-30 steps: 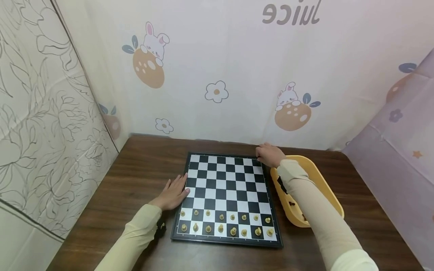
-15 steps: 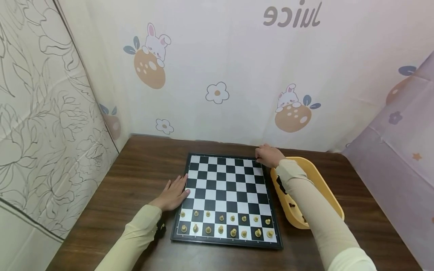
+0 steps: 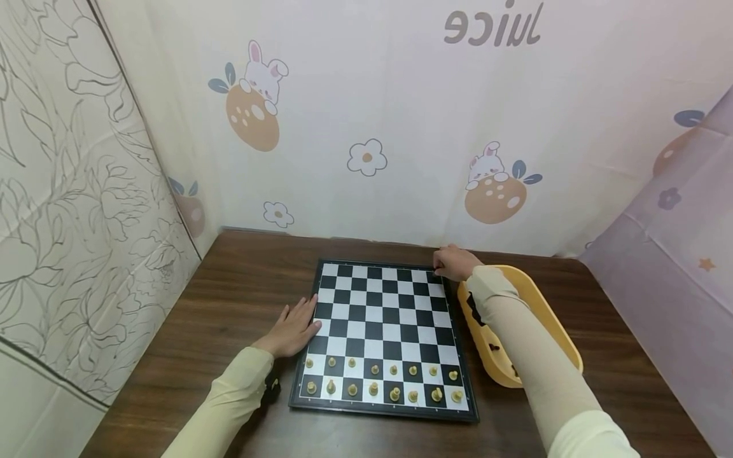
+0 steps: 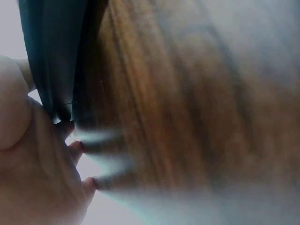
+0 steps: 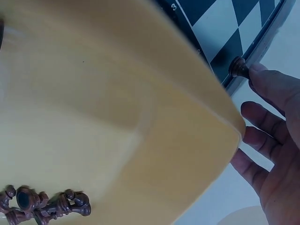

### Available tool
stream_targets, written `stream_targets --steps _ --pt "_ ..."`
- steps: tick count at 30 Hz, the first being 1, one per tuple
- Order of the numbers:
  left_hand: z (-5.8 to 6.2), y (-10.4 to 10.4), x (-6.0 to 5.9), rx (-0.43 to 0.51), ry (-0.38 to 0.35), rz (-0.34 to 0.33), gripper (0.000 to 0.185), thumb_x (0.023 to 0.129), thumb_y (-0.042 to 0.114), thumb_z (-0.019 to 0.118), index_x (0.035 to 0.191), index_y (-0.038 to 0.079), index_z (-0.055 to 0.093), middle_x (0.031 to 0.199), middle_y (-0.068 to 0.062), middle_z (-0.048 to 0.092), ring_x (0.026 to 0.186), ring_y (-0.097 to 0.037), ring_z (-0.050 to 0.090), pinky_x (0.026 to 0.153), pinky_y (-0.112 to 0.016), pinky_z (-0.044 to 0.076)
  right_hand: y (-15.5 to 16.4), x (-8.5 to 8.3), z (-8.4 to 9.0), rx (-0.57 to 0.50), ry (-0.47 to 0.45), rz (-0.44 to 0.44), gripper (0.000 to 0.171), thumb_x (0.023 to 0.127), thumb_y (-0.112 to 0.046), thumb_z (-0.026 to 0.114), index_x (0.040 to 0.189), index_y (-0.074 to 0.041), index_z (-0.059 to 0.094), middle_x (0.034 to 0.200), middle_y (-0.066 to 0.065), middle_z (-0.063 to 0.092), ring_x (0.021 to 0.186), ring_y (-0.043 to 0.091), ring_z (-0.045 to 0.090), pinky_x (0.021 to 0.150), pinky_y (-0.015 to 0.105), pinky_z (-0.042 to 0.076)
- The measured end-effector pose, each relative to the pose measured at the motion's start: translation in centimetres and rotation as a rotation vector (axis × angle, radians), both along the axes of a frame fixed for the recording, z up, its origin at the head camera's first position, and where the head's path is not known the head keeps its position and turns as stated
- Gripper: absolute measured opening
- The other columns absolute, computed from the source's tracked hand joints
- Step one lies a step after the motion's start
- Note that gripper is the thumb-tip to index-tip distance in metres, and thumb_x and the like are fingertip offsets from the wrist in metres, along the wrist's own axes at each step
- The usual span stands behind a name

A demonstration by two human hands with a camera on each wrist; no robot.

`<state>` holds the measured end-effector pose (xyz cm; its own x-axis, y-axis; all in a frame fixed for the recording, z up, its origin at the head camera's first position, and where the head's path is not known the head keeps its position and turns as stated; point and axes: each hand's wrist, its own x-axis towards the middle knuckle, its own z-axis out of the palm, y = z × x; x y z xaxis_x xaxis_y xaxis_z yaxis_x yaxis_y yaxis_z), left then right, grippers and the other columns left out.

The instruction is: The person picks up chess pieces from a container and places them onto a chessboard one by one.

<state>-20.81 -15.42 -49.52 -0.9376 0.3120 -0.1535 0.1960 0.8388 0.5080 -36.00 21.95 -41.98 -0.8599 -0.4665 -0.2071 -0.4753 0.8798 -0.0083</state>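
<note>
Brown chess piece point(image 5: 238, 68) stood at chessboard point(image 3: 382, 318) far right corner, pinched by right hand point(image 3: 453, 263) fingertips, beside yellow tub point(image 3: 544, 318). Left hand point(image 3: 291, 328) lay flat, fingers spread, on board's left edge.

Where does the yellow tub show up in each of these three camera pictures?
Head view: the yellow tub sits on the table just right of the chessboard, partly under the right forearm.
Left wrist view: not in it; only board edge and wood show.
Right wrist view: the tub fills most of the frame, brown chess pieces at lower left.
Shared landmark: the chessboard's black edge, which all three views show.
</note>
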Motion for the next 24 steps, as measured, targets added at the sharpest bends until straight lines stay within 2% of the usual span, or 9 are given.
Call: stream_targets --steps 8,15,24 --pt "0.0 -0.1 -0.07 0.006 -0.002 0.0 0.063 0.103 0.034 0.035 0.153 0.003 0.012 0.156 -0.017 0.019 0.144 -0.032 0.011 0.112 -0.055 0.002 -0.43 -0.22 -0.13 0.012 -0.036 0.032 0.009 0.085 -0.014 0.072 0.085 -0.008 0.066 0.08 0.001 0.058 0.08 0.02 0.051 0.07 0.035 0.048" --pt "-0.08 -0.08 -0.05 0.008 -0.006 -0.002 0.063 0.103 0.035 0.034 0.153 0.003 0.011 0.156 -0.017 0.019 0.144 -0.032 0.01 0.113 -0.054 0.001 -0.48 -0.29 -0.27 0.038 -0.093 -0.014 0.009 0.086 -0.014 0.072 0.087 -0.009 0.065 0.081 0.001 0.057 0.082 0.021 0.05 0.071 0.035 0.047" --pt "-0.17 -0.16 -0.1 0.003 -0.004 -0.004 0.063 0.103 0.034 0.034 0.153 0.003 0.011 0.156 -0.017 0.019 0.144 -0.032 0.01 0.113 -0.055 0.001 -0.5 -0.29 -0.25 0.048 -0.072 -0.012 0.011 0.083 -0.013 0.075 0.088 -0.01 0.065 0.082 0.001 0.057 0.081 0.021 0.051 0.072 0.036 0.048"
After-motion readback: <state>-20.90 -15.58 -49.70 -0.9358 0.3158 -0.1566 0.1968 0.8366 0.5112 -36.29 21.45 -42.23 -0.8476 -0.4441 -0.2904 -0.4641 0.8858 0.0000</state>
